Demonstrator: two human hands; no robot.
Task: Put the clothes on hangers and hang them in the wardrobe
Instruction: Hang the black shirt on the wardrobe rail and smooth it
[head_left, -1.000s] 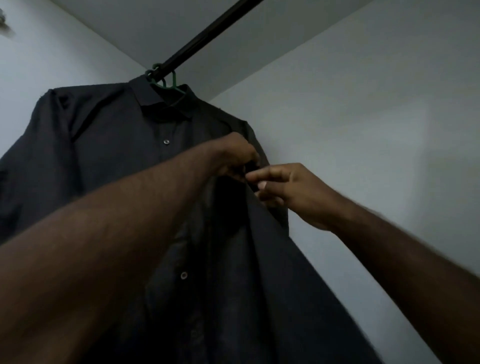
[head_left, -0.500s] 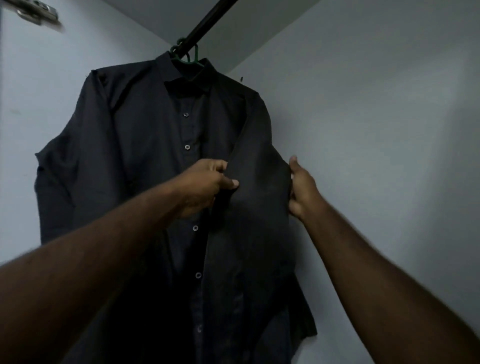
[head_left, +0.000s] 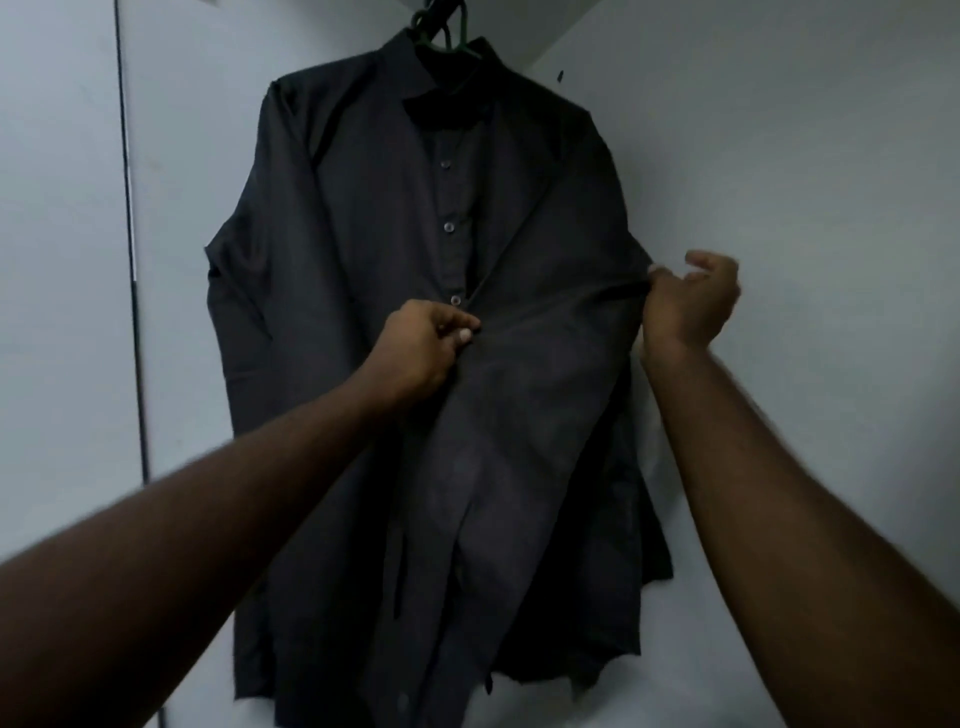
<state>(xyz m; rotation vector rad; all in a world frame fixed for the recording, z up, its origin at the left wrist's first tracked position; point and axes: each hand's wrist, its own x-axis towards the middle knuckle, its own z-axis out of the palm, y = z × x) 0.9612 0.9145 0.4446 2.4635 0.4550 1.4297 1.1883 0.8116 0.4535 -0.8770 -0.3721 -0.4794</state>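
A dark long-sleeved button-up shirt (head_left: 363, 218) is hanging on a green plastic hanger (head_left: 451, 40) at the top centre of the frame, filling the middle between pale wardrobe walls (head_left: 805, 156). The left hand (head_left: 415, 348), at the centre, is pinching the shirt's front edge just below a button, fingers curled on the cloth. The right hand (head_left: 688, 304), at the right of centre, is pinching the shirt's right side edge with thumb and forefinger, its other fingers loosely curled above, drawing the fabric taut between the two hands.
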